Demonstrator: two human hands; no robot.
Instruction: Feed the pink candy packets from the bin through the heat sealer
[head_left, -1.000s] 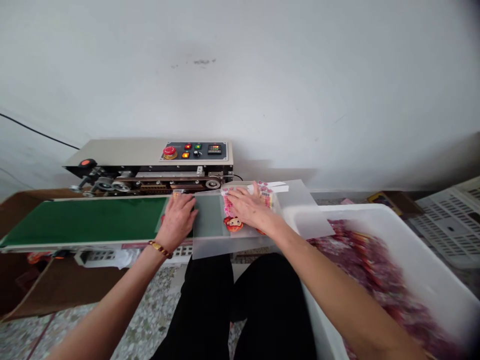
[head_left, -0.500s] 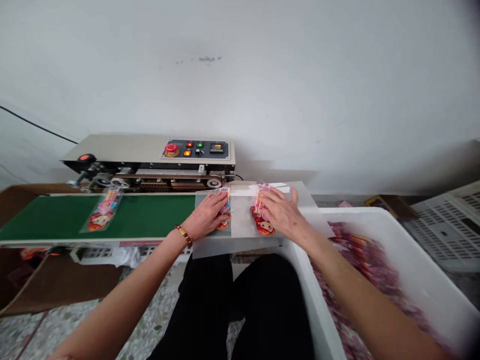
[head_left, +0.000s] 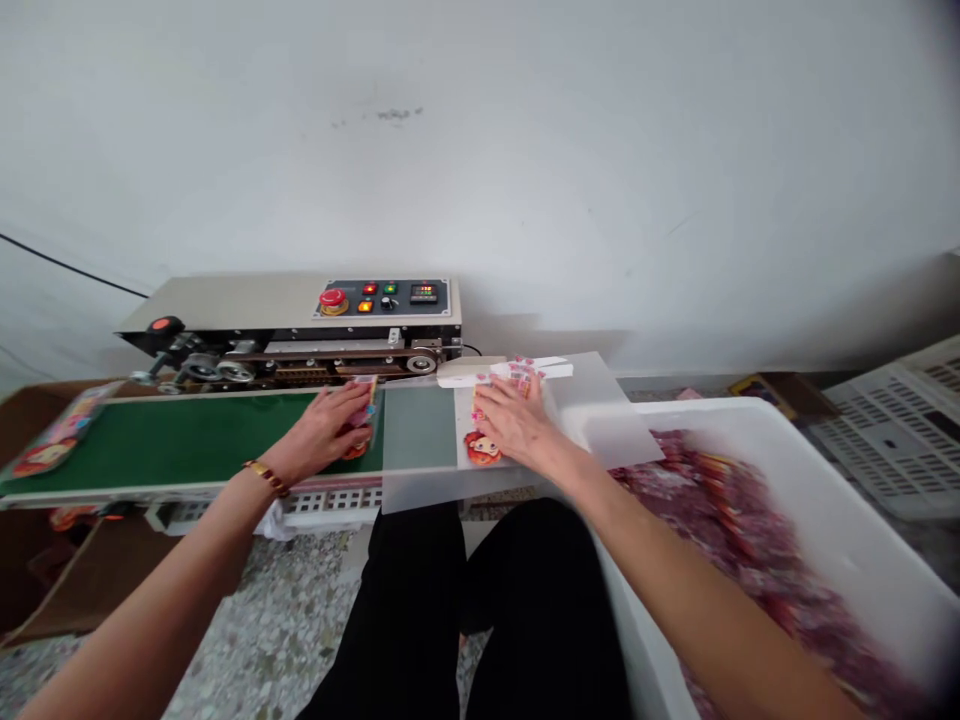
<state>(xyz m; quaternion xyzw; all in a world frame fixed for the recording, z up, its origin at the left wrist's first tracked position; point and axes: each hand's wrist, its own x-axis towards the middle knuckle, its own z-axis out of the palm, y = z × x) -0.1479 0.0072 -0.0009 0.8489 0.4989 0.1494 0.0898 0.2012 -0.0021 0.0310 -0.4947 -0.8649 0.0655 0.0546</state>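
Observation:
My left hand (head_left: 321,432) lies over a clear plastic packet (head_left: 358,452) with a colourful cartoon-figure item inside, on the green conveyor belt (head_left: 217,432). Its fingers are stretched out and partly cover the packet. On the translucent sheet (head_left: 420,425) at the belt's right end, my right hand (head_left: 514,415) rests with spread fingers on another packet (head_left: 484,448); a red-haired cartoon face shows below the fingers. Pink-patterned packet tops show behind that hand. A third packet (head_left: 56,440) lies at the belt's left end.
Behind the belt stands a band sealing machine (head_left: 300,310) with a red stop button (head_left: 334,302) and lit switches. A white foam box (head_left: 739,412) with many pink and red packets stands at my right. A cardboard box (head_left: 90,580) is below left, a white plastic crate (head_left: 892,445) far right.
My left hand and its packet have moved left, off the sheet onto the belt. My right hand has slid its packet left. The far packet has travelled to the belt's left end.

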